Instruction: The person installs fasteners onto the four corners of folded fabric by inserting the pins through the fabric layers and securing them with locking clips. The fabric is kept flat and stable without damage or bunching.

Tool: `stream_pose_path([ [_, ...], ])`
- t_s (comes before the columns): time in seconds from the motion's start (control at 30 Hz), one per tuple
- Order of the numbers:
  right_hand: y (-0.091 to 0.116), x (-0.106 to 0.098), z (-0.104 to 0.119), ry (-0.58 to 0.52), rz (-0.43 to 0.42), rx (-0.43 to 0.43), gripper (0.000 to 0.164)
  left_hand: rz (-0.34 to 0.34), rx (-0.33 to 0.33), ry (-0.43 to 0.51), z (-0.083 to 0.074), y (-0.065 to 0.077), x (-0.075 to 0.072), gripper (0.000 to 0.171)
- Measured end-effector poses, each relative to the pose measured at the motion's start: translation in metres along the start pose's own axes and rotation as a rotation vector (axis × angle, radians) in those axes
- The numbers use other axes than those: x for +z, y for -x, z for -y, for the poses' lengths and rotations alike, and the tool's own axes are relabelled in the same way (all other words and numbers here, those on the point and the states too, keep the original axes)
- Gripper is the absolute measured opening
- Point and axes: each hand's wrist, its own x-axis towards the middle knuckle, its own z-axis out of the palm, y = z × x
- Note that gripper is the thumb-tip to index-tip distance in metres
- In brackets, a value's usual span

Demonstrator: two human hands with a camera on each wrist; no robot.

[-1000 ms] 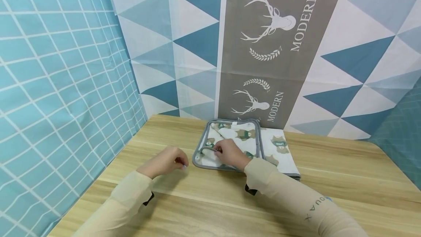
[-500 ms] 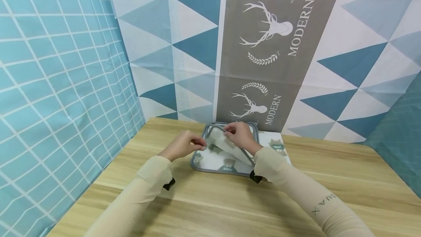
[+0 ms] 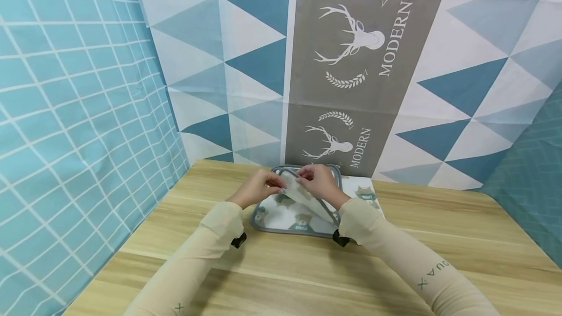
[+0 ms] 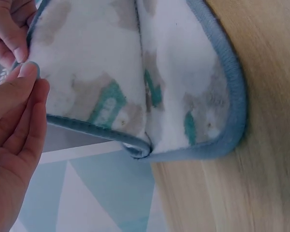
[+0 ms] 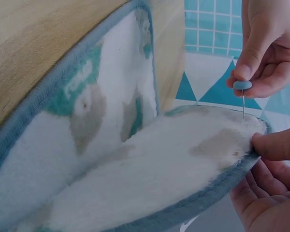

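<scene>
A: Head cam qual?
B: Bright, even; light from above; soft shadows on tabletop (image 3: 285, 277) under sleeves (image 3: 408, 252).
A: Wrist cams?
B: Both dimmer, bluish; cloth (image 4: 116, 63) print a bit soft, esp. L view.

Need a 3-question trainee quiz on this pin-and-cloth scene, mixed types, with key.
1. Multiple choice: What colour is the head of the thin metal pin pinched by the left hand? A) red B) blue C) yellow
2. True or false: The fuzzy white bear-print cloth with blue-grey edging lies flat, no part of it raised.
3. Fill in: Behind the pale wood-grain table, the grey-brown fabric panel with white deer heads bears the word ____.

Key:
1. B, blue.
2. False; the right hand pinches its raised part by the edge.
3. MODERN.
</scene>
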Motion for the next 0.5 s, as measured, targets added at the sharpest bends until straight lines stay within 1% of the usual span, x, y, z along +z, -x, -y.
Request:
stream_pose_path([
  [0.17,0.0003,0.0002,0.0019,0.002,0.001,-0.013,0.014,-0.026,-0.020,0.020,0.0031,-0.0005,0.0028,0.009],
  [0.33,0.0011,0.0010,0.0034,-0.003,0.016,-0.002,0.015,-0.039,-0.033,0.036,0.0061,-0.0015,0.0061,0.010],
  [0.4,0.0016,0.0021,0.0035,-0.009,0.021,0.004,0.015,-0.045,-0.042,0.045,0.0066,-0.0022,0.0077,0.010],
  [0.5,0.0023,0.0039,0.0047,-0.004,0.019,-0.010,0.015,-0.063,-0.064,0.074,0.0058,-0.0039,0.0102,0.010],
])
